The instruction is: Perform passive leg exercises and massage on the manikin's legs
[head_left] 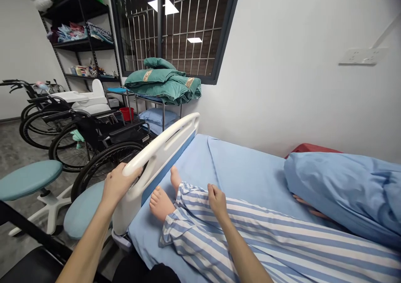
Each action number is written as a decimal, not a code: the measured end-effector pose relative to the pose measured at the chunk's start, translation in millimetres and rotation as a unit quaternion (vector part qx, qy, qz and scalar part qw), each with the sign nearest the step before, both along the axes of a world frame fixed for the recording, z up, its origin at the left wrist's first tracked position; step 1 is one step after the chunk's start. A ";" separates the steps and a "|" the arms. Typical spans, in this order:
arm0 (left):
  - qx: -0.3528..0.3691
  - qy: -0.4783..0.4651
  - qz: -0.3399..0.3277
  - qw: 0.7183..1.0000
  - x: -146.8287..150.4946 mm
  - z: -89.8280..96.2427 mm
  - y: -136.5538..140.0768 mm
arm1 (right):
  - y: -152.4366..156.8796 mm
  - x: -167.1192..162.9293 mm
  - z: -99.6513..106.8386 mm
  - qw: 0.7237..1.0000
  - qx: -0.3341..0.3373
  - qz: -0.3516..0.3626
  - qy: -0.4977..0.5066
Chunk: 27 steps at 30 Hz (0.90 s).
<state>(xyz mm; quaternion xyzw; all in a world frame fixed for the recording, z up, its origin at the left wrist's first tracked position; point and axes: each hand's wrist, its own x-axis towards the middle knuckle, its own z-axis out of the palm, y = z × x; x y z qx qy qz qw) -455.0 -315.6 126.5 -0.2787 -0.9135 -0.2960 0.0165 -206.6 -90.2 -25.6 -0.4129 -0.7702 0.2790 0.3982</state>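
Observation:
My left hand [117, 182] is wrapped round the near end of the white bed footboard [166, 136], its fingers closed over the rail. Over the far shin of striped trousers [200, 233], my right hand [216, 198] is closed with the fingers curled under. Whether cloth is pinched inside it is hidden. The blue-and-white trousers are on legs lying along the bed. Two bare feet [161, 203] point up close to the footboard. Part of a hand [308, 203] shows under a blue cover [338, 182] at the right.
Light blue sheet [244, 153] covers the bed against the wall. Beyond the footboard stand wheelchairs [103, 136] and a teal stool [31, 178]. Folded green quilts [163, 80] lie on a rack under the barred window. A black shelf [84, 44] holds cloths and supplies.

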 end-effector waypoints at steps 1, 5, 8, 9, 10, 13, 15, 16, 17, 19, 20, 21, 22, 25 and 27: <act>0.005 0.001 -0.003 1.000 0.1 -0.5 -0.3 | 0.0 0.2 -0.2 1.000 0.000 0.002 0.003; 0.019 0.004 -0.007 1.000 -1.9 0.0 -1.0 | -1.2 1.7 -0.1 1.000 0.000 0.009 0.008; 0.009 -0.010 -0.013 1.000 -4.9 2.1 -1.8 | -2.8 2.3 1.6 1.000 0.003 0.012 0.011; 0.006 -0.015 -0.015 1.000 -4.2 2.9 -2.4 | -3.2 2.3 2.3 1.000 0.005 0.012 0.011; 0.011 -0.006 -0.011 1.000 -1.4 3.9 -3.2 | -3.5 2.2 3.0 1.000 0.005 0.012 0.011; 0.129 0.132 0.002 0.983 25.5 6.7 -3.9 | -3.4 1.8 4.0 1.000 0.001 0.008 0.006; 0.265 0.216 -0.028 0.939 58.7 6.3 1.9 | -2.9 1.3 3.6 1.000 0.000 0.007 0.004; 0.310 0.206 -0.068 0.926 77.9 4.3 8.5 | -2.6 1.1 3.2 1.000 0.000 0.006 0.003; 0.331 0.158 -0.131 0.921 97.2 0.5 18.2 | -2.2 0.9 2.8 1.000 0.000 0.005 0.003; 0.301 -0.012 -0.265 0.916 131.4 -13.4 47.5 | -1.3 0.7 1.8 1.000 -0.001 0.001 0.007; 0.288 -0.043 -0.292 0.911 144.7 -23.5 66.3 | -0.7 0.8 1.3 1.000 -0.002 -0.001 0.010; 0.280 -0.061 -0.308 0.907 155.0 -35.3 86.8 | 0.2 0.9 0.8 1.000 -0.003 -0.002 0.018; 0.276 -0.091 -0.319 0.902 162.4 -48.1 107.9 | 1.2 1.1 0.2 1.000 -0.006 -0.001 0.028; 0.300 -0.251 -0.277 0.878 172.9 -84.3 164.6 | 4.7 1.5 -1.2 0.997 -0.019 -0.001 0.069; 0.318 -0.302 -0.249 0.863 175.9 -99.0 189.2 | 6.2 1.3 -1.2 0.996 -0.032 -0.006 0.087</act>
